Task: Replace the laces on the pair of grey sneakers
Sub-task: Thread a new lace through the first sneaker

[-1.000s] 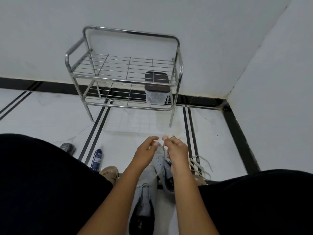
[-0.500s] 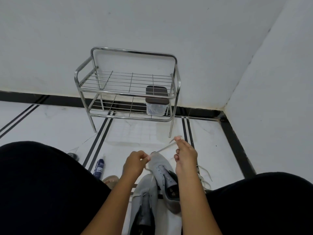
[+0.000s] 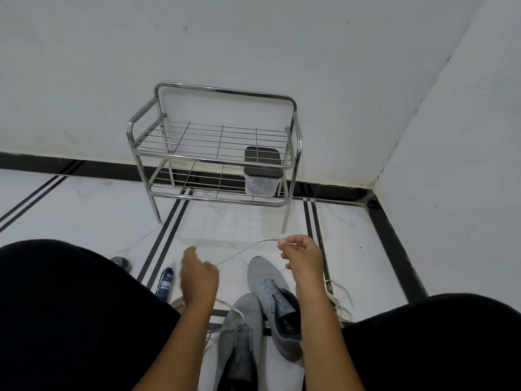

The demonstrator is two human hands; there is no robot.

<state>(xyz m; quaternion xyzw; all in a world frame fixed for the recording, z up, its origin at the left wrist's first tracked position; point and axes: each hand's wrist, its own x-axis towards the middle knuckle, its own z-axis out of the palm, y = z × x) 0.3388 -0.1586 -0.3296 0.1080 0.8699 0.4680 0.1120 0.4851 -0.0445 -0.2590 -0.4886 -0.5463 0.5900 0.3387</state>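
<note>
Two grey sneakers lie on the white floor between my knees: the left sneaker (image 3: 239, 328) nearer me, the right sneaker (image 3: 270, 289) leaning further out with its dark inside showing. A thin pale lace (image 3: 242, 251) stretches in the air between my hands. My right hand (image 3: 301, 258) pinches its far end above the right sneaker's toe. My left hand (image 3: 198, 277), blurred, holds the lace lower down to the left. More loose pale laces (image 3: 338, 297) lie on the floor beside my right wrist.
A chrome wire shoe rack (image 3: 214, 153) stands against the wall ahead, with a brown-lidded clear container (image 3: 260, 176) on its lower shelf. A blue bottle (image 3: 166, 282) and a small dark object (image 3: 121, 262) lie by my left knee. White walls meet in a corner at the right.
My hands have pulled apart, drawing the lace out longer between them; the right hand went up and right, the left hand out to the left. The view has tilted downward.
</note>
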